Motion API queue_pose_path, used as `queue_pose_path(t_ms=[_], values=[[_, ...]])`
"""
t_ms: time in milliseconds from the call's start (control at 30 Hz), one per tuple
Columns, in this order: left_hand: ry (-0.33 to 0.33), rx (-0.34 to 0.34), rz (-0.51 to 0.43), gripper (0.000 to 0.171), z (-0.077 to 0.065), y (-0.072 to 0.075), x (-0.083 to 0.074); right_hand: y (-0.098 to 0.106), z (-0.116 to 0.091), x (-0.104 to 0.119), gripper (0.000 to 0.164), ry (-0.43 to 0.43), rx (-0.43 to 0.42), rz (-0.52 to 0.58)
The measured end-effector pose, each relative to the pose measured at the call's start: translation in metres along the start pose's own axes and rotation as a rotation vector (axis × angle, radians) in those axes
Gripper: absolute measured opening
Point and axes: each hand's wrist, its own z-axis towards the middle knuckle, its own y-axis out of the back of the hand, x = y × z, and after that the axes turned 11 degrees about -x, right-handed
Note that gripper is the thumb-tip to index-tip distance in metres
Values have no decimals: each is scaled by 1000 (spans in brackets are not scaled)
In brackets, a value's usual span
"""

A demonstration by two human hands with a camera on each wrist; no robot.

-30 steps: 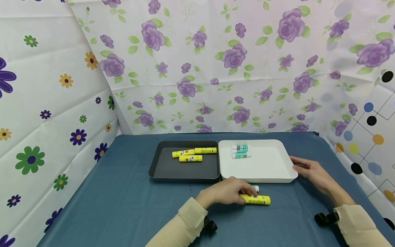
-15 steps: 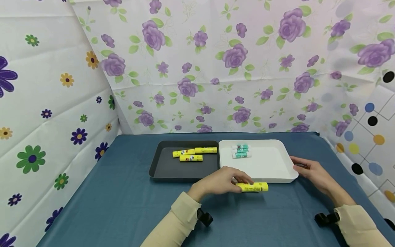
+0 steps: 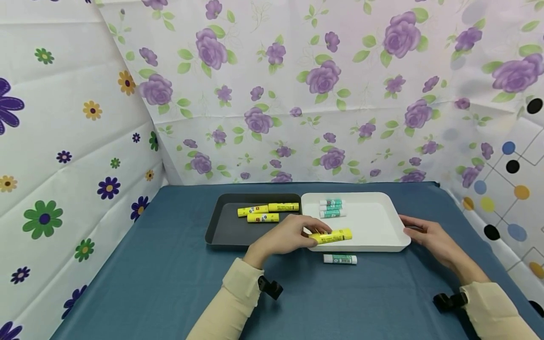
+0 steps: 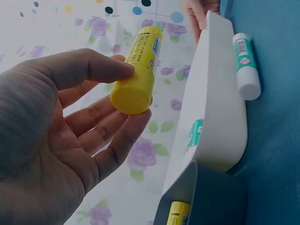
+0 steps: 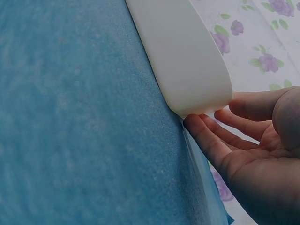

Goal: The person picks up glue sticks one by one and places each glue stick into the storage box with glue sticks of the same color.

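Note:
My left hand (image 3: pixel 289 232) pinches a yellow glue stick (image 3: pixel 333 236) between thumb and fingertips, over the near left part of the white tray (image 3: pixel 374 226). In the left wrist view the same glue stick (image 4: pixel 137 70) points away from the palm. My right hand (image 3: pixel 433 238) holds the right end of the white tray, thumb at the rim and fingertips low on the end wall (image 5: pixel 201 101). A white-and-green glue stick (image 3: pixel 340 259) lies on the cloth before the white tray. Several smaller green-and-white sticks (image 3: pixel 333 208) lie inside that tray.
Left of the white tray, a dark grey tray (image 3: pixel 229 236) stands against it. Yellow glue sticks (image 3: pixel 263 217) lie in the dark tray. Blue cloth (image 3: pixel 148 274) covers the table, with flowered sheets (image 3: pixel 272 94) behind and at the sides.
My left hand has lifted the yellow glue stick from the cloth and carried it forward and left over the white tray. The white-and-green stick has come into full view. My right hand stays put.

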Motion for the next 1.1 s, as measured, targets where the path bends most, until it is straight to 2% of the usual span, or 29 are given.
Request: queue_pose_path(t_ms=[433,767,1100], values=[[29,-80,17,38,-5,23,3,0,0,1,64,-13,2,0],[40,-136,-24,37,-13,43,16,-2,0,3,63,-20,-4,-29],[97,-172,20,37,-15,59,29,-1,0,3,65,-33,-11,-30]])
